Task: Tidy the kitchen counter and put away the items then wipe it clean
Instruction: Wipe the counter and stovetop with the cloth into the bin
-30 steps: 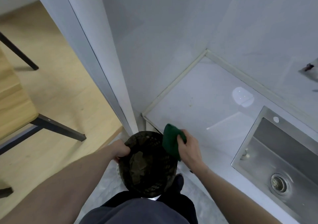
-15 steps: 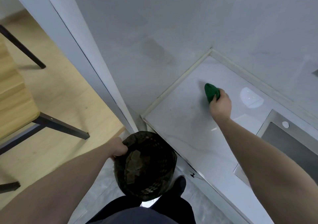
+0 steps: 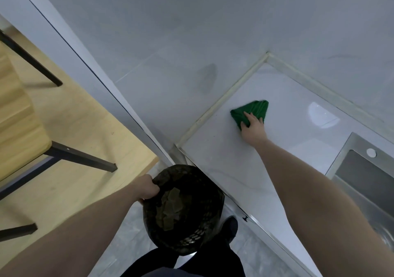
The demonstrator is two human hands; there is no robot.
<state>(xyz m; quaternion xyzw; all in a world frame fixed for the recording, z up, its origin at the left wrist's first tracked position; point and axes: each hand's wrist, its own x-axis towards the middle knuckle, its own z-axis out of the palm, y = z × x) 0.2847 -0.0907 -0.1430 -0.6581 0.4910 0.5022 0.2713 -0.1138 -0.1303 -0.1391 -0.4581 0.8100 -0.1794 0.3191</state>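
The wiping step seemed under way: the right hand (image 3: pixel 252 127) pressed a green cloth (image 3: pixel 251 111) flat under its fingers on the counter (image 3: pixel 223 159), while the left hand (image 3: pixel 147 188) gripped the rim of a dark basket (image 3: pixel 185 210) below the counter's edge, so the next move likely called for sweeping toward it.

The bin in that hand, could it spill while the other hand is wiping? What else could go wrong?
Maybe. The left hand grips the dark bin by its rim only, in the air off the counter's edge, so it could tip and drop the scraps inside.

The right hand presses the green cloth far back near the wall seam; the long reach could make the bin wobble, and crumbs might get pushed into that seam.
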